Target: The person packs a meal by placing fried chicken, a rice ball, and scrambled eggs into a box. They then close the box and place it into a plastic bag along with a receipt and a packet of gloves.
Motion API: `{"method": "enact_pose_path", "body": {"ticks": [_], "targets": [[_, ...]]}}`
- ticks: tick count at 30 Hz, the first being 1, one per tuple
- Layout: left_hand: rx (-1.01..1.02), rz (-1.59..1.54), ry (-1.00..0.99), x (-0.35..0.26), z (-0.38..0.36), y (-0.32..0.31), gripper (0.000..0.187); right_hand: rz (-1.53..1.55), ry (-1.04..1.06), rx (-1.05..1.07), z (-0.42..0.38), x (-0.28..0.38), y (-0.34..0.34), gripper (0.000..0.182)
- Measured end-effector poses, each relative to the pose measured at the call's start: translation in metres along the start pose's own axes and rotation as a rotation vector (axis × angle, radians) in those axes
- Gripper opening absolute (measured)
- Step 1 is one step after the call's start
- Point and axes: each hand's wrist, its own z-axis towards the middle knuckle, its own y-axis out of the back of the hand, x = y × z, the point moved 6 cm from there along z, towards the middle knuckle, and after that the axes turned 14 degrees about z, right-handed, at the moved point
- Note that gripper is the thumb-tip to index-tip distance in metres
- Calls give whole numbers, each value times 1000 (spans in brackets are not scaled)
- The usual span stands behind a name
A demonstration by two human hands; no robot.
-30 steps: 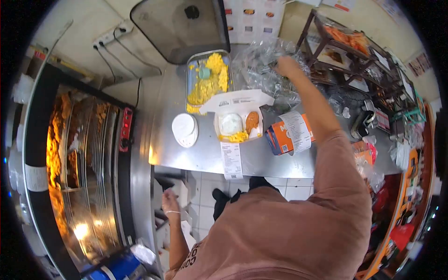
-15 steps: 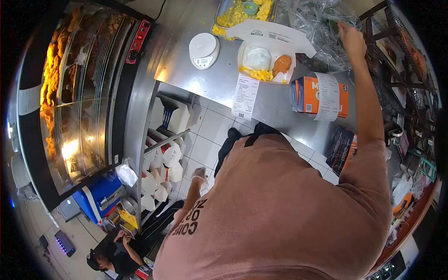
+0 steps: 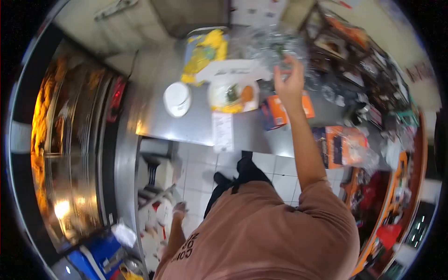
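Your left hand hangs low beside white folded cartons; blur hides whether its grip is apart or together. On your shiny steel bench, the round white scale sits in from the front edge. Crumbly yellow food fills a tray; right of it, your open white card box holds a brown piece, a paper receipt overhanging the edge before it. Your right hand reaches up, grip apart, near crinkled clear plastic, behind the orange boxes.
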Motion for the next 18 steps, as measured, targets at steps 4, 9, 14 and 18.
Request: {"method": "enact_pose_path", "body": {"ticks": [4, 9, 14, 18], "targets": [[30, -692, 263, 66, 25, 9, 47, -303, -387, 90, 52, -64, 121, 30], [-88, -1602, 649, 10, -3, 28, 32, -632, -612, -28, 151, -184, 227, 34], [45, -1277, 449, -86, 12, 40, 26, -804, -560, 248, 192, -288, 200, 35], [-8, -1196, 196, -133, 13, 37, 35, -1051, -544, 536, 192, -376, 187, 49]]}}
